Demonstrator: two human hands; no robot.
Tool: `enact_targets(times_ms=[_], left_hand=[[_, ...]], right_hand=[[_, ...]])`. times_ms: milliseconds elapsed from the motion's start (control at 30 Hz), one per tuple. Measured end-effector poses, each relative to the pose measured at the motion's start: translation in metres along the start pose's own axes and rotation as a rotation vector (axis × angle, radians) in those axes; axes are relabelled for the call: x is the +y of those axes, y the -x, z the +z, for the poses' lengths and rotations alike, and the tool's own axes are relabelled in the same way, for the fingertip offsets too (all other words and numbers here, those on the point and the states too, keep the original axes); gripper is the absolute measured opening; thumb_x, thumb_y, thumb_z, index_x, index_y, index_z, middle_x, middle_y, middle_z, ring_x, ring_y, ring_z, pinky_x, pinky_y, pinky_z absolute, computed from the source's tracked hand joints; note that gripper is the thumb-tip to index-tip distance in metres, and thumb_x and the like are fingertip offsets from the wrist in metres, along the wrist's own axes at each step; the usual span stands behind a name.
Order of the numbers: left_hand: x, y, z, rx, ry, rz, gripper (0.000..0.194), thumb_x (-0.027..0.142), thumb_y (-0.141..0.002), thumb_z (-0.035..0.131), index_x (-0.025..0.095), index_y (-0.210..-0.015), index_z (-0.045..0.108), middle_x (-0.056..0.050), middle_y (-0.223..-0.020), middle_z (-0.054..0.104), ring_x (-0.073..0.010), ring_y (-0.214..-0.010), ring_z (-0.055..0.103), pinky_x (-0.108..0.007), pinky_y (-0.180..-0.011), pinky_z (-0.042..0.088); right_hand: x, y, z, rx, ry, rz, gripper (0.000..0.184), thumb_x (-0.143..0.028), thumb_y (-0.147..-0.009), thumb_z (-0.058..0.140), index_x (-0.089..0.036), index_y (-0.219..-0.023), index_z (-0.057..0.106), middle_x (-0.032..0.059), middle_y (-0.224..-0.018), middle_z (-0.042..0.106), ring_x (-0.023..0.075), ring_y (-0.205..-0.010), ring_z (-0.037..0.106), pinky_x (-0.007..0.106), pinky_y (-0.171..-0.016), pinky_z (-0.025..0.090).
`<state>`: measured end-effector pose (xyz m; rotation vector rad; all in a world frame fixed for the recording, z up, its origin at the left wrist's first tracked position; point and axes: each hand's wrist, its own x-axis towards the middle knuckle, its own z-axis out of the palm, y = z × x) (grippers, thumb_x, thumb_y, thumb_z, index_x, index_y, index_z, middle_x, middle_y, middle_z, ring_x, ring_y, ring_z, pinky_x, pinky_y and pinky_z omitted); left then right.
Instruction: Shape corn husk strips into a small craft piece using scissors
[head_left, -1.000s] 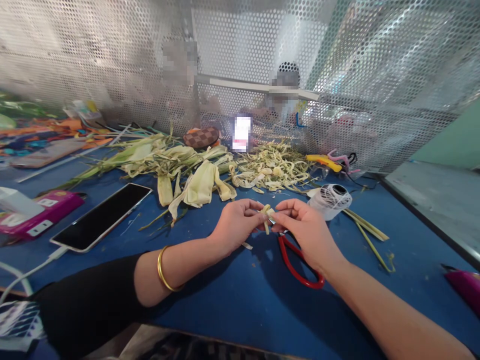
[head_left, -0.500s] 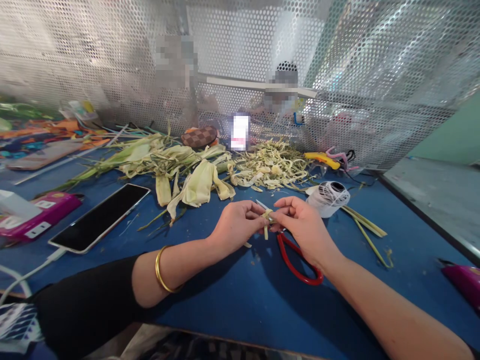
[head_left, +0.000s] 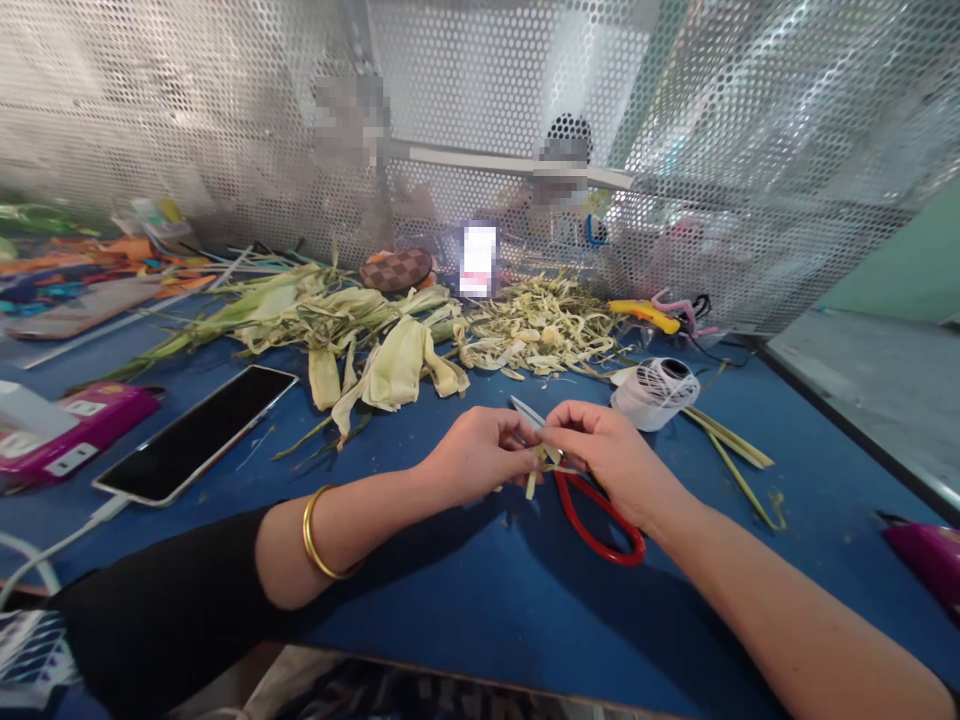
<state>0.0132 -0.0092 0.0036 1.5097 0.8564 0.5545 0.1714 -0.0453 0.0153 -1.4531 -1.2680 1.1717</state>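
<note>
My left hand (head_left: 480, 455) pinches a narrow, pale green strip of husk (head_left: 532, 485), which looks folded or knotted between the fingertips. From the other side my right hand (head_left: 600, 450) closes on the same strip with thumb and forefinger; a thin end sticks out under its fingers. Red-handled scissors (head_left: 600, 535) lie on the table beneath my hands, their blade tip showing above the fingers and their middle hidden. A spool of white thread (head_left: 656, 395) stands just beyond my right hand. Thin dry stalks (head_left: 727, 440) lie to its right.
Wide corn husks (head_left: 397, 365) and a heap of shredded husk strips (head_left: 547, 325) lie at the back. A phone (head_left: 199, 435) on a cable and a purple power strip (head_left: 82, 430) are at left. A perforated metal screen (head_left: 480, 80) bounds the table's far side.
My fingers have shifted on the strip: its hanging end sits slightly lower, and a thin end now points right. More of the scissor blade shows. The scissors stay about where they were.
</note>
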Motion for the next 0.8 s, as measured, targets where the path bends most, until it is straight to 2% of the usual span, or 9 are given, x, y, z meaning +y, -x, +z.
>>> enact_targets(times_ms=[133,233,467,567,667,800], left_hand=[[0.005,0.002,-0.001,-0.155,0.069,-0.061,0.009,0.021,-0.069,0.064,0.015,-0.073,0.07,0.0,-0.06,0.066,-0.0088,-0.053,0.058,-0.019,-0.057,0.046],[0.006,0.003,-0.002,-0.186,0.122,-0.089,0.012,0.023,-0.068,0.067,0.015,-0.076,0.072,0.0,-0.062,0.067,-0.0087,-0.055,0.059,-0.019,-0.06,0.047],[0.005,0.003,0.002,-0.124,0.119,-0.153,0.023,0.035,-0.058,0.078,0.015,-0.066,0.07,-0.002,-0.057,0.066,-0.0112,-0.054,0.06,-0.022,-0.06,0.05],[0.003,0.005,0.006,-0.124,0.095,-0.161,0.021,0.033,-0.062,0.076,0.015,-0.057,0.066,-0.001,-0.052,0.064,-0.0105,-0.048,0.058,-0.021,-0.056,0.049],[0.003,0.005,0.007,-0.12,0.097,-0.154,0.019,0.029,-0.065,0.073,0.014,-0.056,0.065,-0.001,-0.05,0.063,-0.0099,-0.047,0.058,-0.021,-0.055,0.049],[0.008,0.005,0.006,-0.008,0.141,-0.138,0.016,0.029,-0.066,0.072,0.015,-0.061,0.067,-0.001,-0.052,0.064,-0.0091,-0.048,0.058,-0.02,-0.055,0.049]], right_hand=[[0.005,-0.002,0.002,0.091,-0.017,-0.053,0.028,-0.043,-0.068,0.067,-0.019,-0.062,0.052,-0.0078,-0.047,0.043,0.0078,-0.044,0.036,0.023,-0.045,0.027],[0.008,-0.004,0.005,0.124,-0.013,-0.066,0.029,-0.044,-0.071,0.063,-0.021,-0.062,0.049,-0.0075,-0.047,0.045,0.0085,-0.043,0.037,0.023,-0.044,0.027],[0.011,-0.005,0.009,0.079,0.023,-0.098,0.023,-0.04,-0.075,0.059,-0.021,-0.066,0.049,-0.0068,-0.05,0.047,0.0096,-0.047,0.04,0.024,-0.046,0.033],[0.012,-0.003,0.013,0.069,0.045,-0.138,0.023,-0.039,-0.077,0.057,-0.021,-0.066,0.048,-0.0066,-0.05,0.046,0.01,-0.047,0.041,0.024,-0.046,0.033],[0.013,-0.003,0.013,0.091,0.081,-0.192,0.023,-0.038,-0.079,0.056,-0.021,-0.065,0.047,-0.0063,-0.051,0.046,0.0103,-0.048,0.042,0.024,-0.048,0.034],[0.01,-0.007,0.002,0.056,0.069,-0.238,0.021,-0.038,-0.083,0.052,-0.02,-0.072,0.051,-0.0032,-0.062,0.056,0.0113,-0.058,0.051,0.025,-0.057,0.041]])
